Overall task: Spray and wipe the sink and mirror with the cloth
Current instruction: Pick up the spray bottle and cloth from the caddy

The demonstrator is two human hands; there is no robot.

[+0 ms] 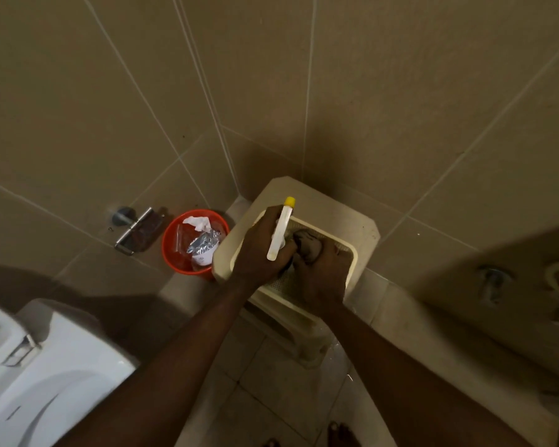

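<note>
A cream plastic stool (342, 217) stands in the corner of a tiled bathroom. Over its seat my left hand (259, 250) grips a white spray bottle (279, 233) with a yellow nozzle tip pointing away from me. Beside it, my right hand (320, 272) clutches a bunched grey cloth (307, 245) that rests on the stool's perforated top. The two hands touch at the cloth. Sink and mirror are out of view.
An orange bin (175, 253) with wrappers stands left of the stool. A metal paper holder (136, 230) hangs on the left wall. A white toilet (39, 375) fills the lower left. Taps and a hose (497, 282) are on the right wall. My bare toes show at the bottom.
</note>
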